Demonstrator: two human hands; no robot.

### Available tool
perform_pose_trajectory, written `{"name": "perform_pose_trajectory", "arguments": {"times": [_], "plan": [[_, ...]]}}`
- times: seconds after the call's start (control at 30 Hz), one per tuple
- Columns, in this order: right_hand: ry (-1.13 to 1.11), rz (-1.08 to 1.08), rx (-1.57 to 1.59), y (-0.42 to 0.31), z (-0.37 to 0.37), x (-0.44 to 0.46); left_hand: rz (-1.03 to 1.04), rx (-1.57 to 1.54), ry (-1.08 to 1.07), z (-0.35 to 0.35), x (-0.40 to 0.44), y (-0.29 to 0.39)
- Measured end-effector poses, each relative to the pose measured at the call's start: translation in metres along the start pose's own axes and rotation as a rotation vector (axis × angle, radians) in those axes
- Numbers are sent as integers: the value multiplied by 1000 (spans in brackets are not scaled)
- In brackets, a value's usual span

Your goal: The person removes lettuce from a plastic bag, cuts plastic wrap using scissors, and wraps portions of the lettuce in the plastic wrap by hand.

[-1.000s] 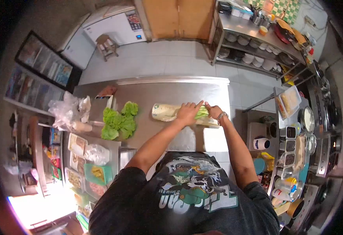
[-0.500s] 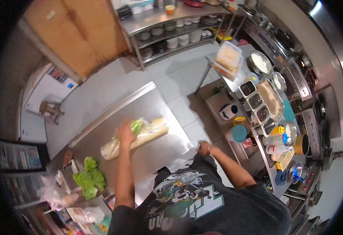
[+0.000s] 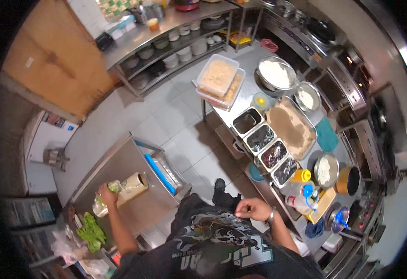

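Note:
My left hand (image 3: 108, 195) is closed around a clear plastic bag with green leaves (image 3: 114, 187) on the steel worktable (image 3: 152, 204). Beside and partly under the bag lies a long pale roll (image 3: 134, 185), with a dark round end to the right. Loose green lettuce leaves (image 3: 91, 232) rest on the table just below that hand. My right hand (image 3: 255, 209) hovers in front of my shirt, fingers curled in and thumb against them, with nothing visible in it.
To the right, a steel table (image 3: 231, 116) carries stacked food tubs (image 3: 220, 76), metal containers (image 3: 260, 138), a lined tray (image 3: 292, 123), bowls (image 3: 276, 73) and bottles. Shelves with crockery (image 3: 185, 52) stand at the back. A plastic bag (image 3: 66, 246) lies at lower left.
My view has swung right, and my body has moved toward the right-hand table. My right hand is raised higher before my shirt. My left hand stays at the bag of greens.

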State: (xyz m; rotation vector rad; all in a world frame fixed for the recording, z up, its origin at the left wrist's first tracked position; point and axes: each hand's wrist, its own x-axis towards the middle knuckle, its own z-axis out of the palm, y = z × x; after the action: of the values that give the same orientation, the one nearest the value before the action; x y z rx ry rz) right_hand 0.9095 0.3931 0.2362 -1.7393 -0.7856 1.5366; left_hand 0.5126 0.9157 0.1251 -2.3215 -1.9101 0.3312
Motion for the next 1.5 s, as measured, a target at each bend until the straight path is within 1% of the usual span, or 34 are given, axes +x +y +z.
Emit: {"name": "perform_pose_trajectory", "arguments": {"times": [0.03,0.07,0.13,0.17,0.23,0.27,0.3,0.33,0.37,0.4,0.43,0.5,0.53,0.6,0.63,0.7,0.73,0.8,0.83,0.87,0.93,0.97,1.03,1.07,1.13,1.17,1.2,1.27,1.33,1.37,1.43,1.47,1.5], "plan": [[126,-250,453,4,-8,-1,24,-14,47,10,3,-2],[344,-192,759,-2,-14,3,52,-24,95,12,4,-7],[653,-321,1108,9,-22,37,-3,-50,69,-4,1,7],[625,-314,1103,14,-27,57,-3,-56,80,-9,-1,13],[484,-316,1738,11,-39,89,-24,-58,77,-8,-6,12],[467,-303,1726,3,-43,102,-18,-59,115,-4,-4,14],[486,-213,1558,-13,-47,116,-14,-66,156,-2,-1,17],[500,-125,1383,-28,-52,128,-43,-74,150,0,-2,19],[433,-162,1277,-42,-57,136,-83,-71,173,2,-4,21],[409,-164,1254,-57,-66,147,-124,-69,204,1,1,25],[332,-186,1233,-71,-73,158,-155,-78,204,-12,0,35],[222,-218,1185,-94,-91,190,-305,-194,83,-38,-5,47],[219,-195,1160,-108,-100,210,-342,-208,80,-41,-4,42],[191,-177,1083,-131,-114,257,-221,-281,-93,-40,2,29],[164,-174,1056,-143,-118,283,-256,-297,-92,-26,9,17],[188,-9,978,-169,-121,330,-205,-482,-112,2,15,-8],[167,-6,957,-185,-123,352,-233,-491,-109,4,16,-7],[161,31,854,-217,-121,398,-380,-590,-90,7,23,-4],[92,-22,852,-229,-122,422,-411,-541,9,6,29,3],[24,-117,803,-243,-126,447,-414,-543,8,6,34,8],[178,-109,689,-282,-132,496,-630,-400,-57,-9,42,24],[189,-135,653,-304,-142,519,-635,-406,-66,-7,48,35],[212,-160,641,-349,-171,558,-906,-350,254,-2,49,49],[220,-172,665,-373,-188,581,-915,-354,250,18,47,49],[347,-250,555,-420,-224,628,-1064,-534,647,68,49,44],[407,-347,380,-462,-248,670,-1081,-539,643,61,66,50],[468,-436,211,-496,-276,701,-1151,-718,572,25,69,61],[594,-578,-27,-532,-330,772,-1226,-899,500,30,71,66],[638,-722,-290,-575,-371,837,-1401,-660,437,81,62,58],[623,-719,-294,-594,-388,868,-1415,-652,432,75,66,61],[825,-810,-736,-639,-419,935,-1459,-610,300,53,83,68],[814,-811,-739,-661,-431,967,-1546,-636,269,54,79,67],[896,-831,-915,-686,-443,998,-1634,-665,234,58,82,69]]}}
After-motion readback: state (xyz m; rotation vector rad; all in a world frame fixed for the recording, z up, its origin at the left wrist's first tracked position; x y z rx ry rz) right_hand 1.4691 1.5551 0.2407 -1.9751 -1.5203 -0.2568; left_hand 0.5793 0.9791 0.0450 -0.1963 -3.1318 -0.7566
